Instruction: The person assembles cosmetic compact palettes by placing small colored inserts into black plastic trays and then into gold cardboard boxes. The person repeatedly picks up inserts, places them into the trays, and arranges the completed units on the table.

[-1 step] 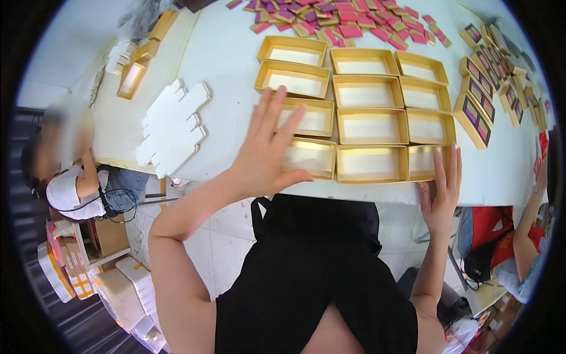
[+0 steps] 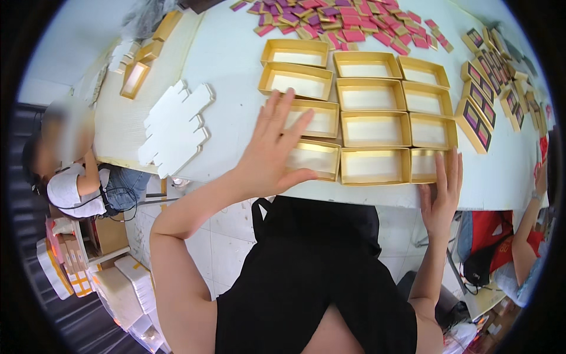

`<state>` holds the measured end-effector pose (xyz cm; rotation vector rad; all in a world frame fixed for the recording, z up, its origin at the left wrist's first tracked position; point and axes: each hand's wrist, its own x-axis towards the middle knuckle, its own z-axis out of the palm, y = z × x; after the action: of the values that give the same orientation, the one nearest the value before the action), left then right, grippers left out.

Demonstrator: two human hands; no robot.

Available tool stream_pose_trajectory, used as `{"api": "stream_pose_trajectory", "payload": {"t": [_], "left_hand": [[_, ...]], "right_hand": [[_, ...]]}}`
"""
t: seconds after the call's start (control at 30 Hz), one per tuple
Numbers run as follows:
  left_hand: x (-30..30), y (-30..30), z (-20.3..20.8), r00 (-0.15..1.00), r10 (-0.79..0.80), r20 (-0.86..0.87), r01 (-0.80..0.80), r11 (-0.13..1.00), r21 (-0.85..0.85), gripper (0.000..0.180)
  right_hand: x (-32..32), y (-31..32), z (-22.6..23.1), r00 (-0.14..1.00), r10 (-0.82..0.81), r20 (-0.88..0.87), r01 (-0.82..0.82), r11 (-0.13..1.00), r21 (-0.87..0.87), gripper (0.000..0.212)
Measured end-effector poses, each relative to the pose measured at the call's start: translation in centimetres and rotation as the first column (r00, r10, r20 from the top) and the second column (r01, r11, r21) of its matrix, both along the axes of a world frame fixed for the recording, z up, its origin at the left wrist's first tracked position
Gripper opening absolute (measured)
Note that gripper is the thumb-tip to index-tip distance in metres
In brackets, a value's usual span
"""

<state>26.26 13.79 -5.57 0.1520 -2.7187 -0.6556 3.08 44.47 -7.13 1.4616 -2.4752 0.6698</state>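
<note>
- The left hand point(image 2: 268, 150) covers the left ends of two boxes point(image 2: 321, 122); I can't tell whether its palm touches them.
- The right hand point(image 2: 441, 192) hides a corner of the nearest right-hand box point(image 2: 423, 166).
- The pink and purple pieces point(image 2: 351, 20) run out of sight at the top.
- One co-worker's head point(image 2: 66, 133) is blurred.
- Another co-worker point(image 2: 523, 236) is cut off by the dark rim.

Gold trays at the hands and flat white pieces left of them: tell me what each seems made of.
Gold trays: probably folded paperboard with a metallic gold finish; the thin, straight walls catch a sheen around pale bottoms. White pieces: likely plain card, fairly matt; they lie flat, overlapping, with tab-like edges. Thin plastic cannot be ruled out.
</note>
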Motion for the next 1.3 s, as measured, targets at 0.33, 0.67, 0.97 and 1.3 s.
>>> {"api": "stream_pose_trajectory", "payload": {"t": [0.33, 0.67, 0.97, 1.3], "left_hand": [[-4.7, -7.4, 0.6, 0.934, 0.348, -0.075, -0.250, 0.791, 0.559, 0.072], [-9.6, -32.2, 2.2, 0.654, 0.625, -0.427, -0.756, 0.559, -0.339, 0.120], [-14.0, -42.9, 6.0, 0.732, 0.630, 0.258, -0.383, 0.694, -0.610, 0.126], [-14.5, -31.8, 7.5, 0.847, 0.463, -0.263, -0.443, 0.887, 0.133, 0.080]], "right_hand": [[-1.3, 0.2, 0.6, 0.999, 0.021, 0.044, -0.020, 1.000, -0.016, 0.075], [-1.9, 0.5, 0.7, 0.990, 0.045, 0.134, -0.039, 0.998, -0.042, 0.079], [-1.5, 1.5, 0.7, 0.985, -0.129, 0.115, 0.131, 0.991, -0.010, 0.075], [-2.1, 1.2, 1.3, 0.990, -0.072, 0.118, 0.119, 0.880, -0.460, 0.069]]}}
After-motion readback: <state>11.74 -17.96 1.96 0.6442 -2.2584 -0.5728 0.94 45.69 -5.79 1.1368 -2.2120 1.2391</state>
